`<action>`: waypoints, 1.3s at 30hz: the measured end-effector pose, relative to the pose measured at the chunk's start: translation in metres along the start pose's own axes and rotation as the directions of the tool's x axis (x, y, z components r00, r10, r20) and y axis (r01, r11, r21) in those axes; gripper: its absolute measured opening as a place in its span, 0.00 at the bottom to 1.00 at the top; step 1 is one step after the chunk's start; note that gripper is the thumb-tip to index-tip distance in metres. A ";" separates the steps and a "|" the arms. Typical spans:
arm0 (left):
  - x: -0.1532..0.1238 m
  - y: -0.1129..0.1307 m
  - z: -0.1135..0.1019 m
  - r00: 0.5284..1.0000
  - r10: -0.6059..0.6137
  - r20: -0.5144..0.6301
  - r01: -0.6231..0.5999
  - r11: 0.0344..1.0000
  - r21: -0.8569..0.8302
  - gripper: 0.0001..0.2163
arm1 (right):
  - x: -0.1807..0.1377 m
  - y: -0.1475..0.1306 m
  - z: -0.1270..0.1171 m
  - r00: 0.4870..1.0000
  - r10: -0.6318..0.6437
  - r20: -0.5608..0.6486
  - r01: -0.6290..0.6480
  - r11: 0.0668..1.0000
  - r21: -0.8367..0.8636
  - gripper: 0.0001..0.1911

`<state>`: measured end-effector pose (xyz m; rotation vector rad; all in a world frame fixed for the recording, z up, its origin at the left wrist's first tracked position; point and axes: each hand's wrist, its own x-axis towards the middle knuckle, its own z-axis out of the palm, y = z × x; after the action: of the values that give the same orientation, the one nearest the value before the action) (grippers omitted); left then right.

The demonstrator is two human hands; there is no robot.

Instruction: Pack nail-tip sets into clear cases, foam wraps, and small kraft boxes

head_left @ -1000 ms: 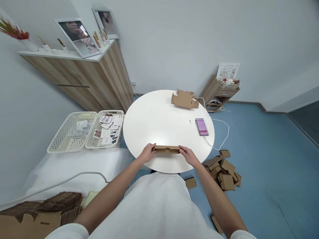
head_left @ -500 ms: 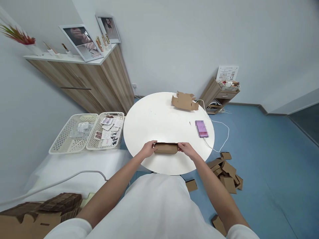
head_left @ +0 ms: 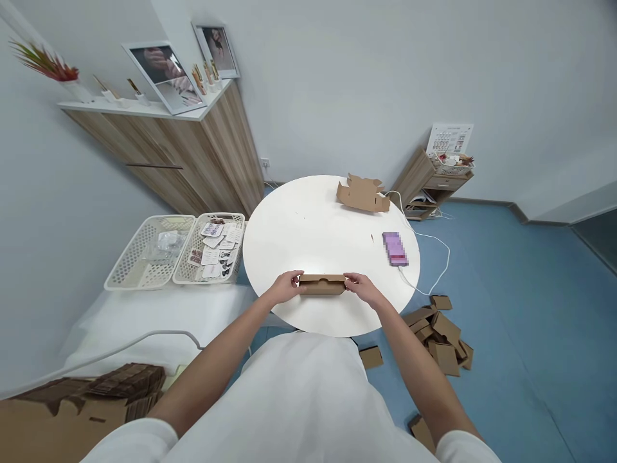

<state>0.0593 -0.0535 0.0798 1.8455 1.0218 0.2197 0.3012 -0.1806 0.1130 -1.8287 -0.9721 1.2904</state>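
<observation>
A small brown cardboard box [head_left: 322, 287] lies near the front edge of the round white table [head_left: 299, 238]. Its near side faces me and a notched flap shows along the top. At the box's left end, my left hand [head_left: 288, 287] has its thumb and fingers curled around the corner. My right hand [head_left: 360, 287] grips the opposite end the same way, thumb toward me. Farther back on the table is an unfolded cardboard blank [head_left: 364, 195] with its flaps raised. The inside of the box is mostly hidden.
A purple phone-like item [head_left: 395, 249] with a white cable lies at the table's right. Two white baskets [head_left: 148, 233] stand on the left. Several finished-looking boxes [head_left: 444, 341] are piled on the blue floor. Flat cardboard [head_left: 126, 384] is stacked at lower left.
The box's open inside showed before; now a notched flap stands across its top. Both hands stay at its ends. The whole view has shifted slightly.
</observation>
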 end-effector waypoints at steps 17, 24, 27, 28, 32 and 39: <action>0.003 -0.014 0.003 0.953 -0.286 0.102 0.303 0.894 -0.329 0.23 | 0.003 0.012 0.014 0.977 0.209 -0.030 -0.206 0.976 0.072 0.18; 0.003 -0.015 0.009 0.989 -0.148 0.019 0.147 0.950 -0.275 0.18 | 0.003 0.020 0.023 0.979 0.094 -0.179 -0.090 0.995 0.032 0.19; 0.002 -0.010 0.015 0.994 -0.099 -0.055 0.081 0.961 -0.265 0.18 | -0.003 0.021 0.024 0.965 0.019 -0.262 -0.019 1.000 0.005 0.20; 0.000 -0.008 0.018 0.993 -0.094 -0.067 0.072 0.959 -0.273 0.19 | -0.006 0.021 0.025 0.959 0.001 -0.283 0.003 1.000 0.012 0.21; -0.009 -0.003 0.033 0.993 -0.096 -0.068 0.067 0.935 -0.347 0.19 | -0.021 0.028 0.032 0.944 -0.012 -0.330 0.058 0.990 0.130 0.21; -0.015 -0.016 0.066 0.986 -0.123 -0.114 0.063 0.901 -0.428 0.13 | -0.035 0.060 0.054 0.927 0.062 -0.371 0.033 0.969 0.246 0.16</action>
<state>0.0766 -0.1053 0.0373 1.3968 1.0585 0.4800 0.2532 -0.2341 0.0621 -1.7974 -0.5614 0.9665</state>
